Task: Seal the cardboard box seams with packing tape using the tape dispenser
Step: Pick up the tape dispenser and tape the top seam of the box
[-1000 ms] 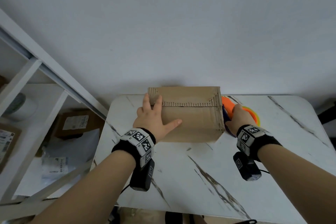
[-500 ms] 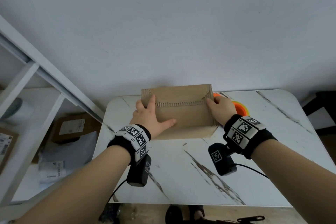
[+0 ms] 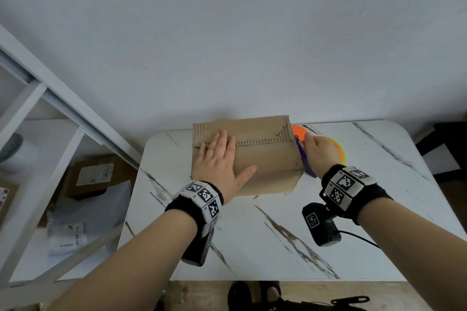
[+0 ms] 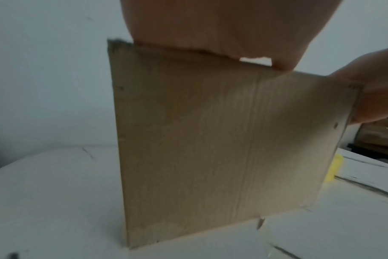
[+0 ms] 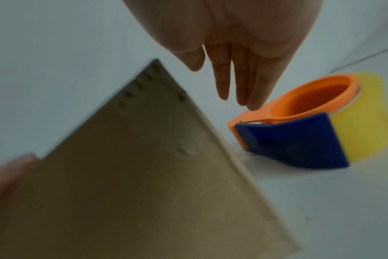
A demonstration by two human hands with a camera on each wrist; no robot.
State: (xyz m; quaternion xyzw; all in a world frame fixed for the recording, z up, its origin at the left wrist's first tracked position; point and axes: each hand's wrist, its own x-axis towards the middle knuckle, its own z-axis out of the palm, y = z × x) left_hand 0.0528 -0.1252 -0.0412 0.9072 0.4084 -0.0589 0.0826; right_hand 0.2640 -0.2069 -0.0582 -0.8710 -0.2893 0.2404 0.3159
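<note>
A brown cardboard box (image 3: 265, 156) stands at the back of the white marble table (image 3: 278, 235), its top flaps folded shut along a ragged seam. My left hand (image 3: 219, 159) lies flat on the left half of the box top, fingers straight and thumb spread; the box's front face (image 4: 210, 140) fills the left wrist view. The tape dispenser (image 5: 304, 126), orange and blue with a yellow roll, lies on the table just right of the box (image 5: 122, 175). My right hand (image 3: 318, 151) hovers over the dispenser (image 3: 303, 156), fingers (image 5: 244, 82) straight and pointing down, holding nothing.
A white wall rises directly behind the box. White shelving (image 3: 38, 134) to the left of the table holds parcels (image 3: 96, 174) and mail bags. The near part of the table is bare marble. A dark object (image 3: 447, 149) stands beyond the table's right edge.
My right hand has left the box's right top edge and moved right, over the tape dispenser. My left hand has stayed flat on the box top.
</note>
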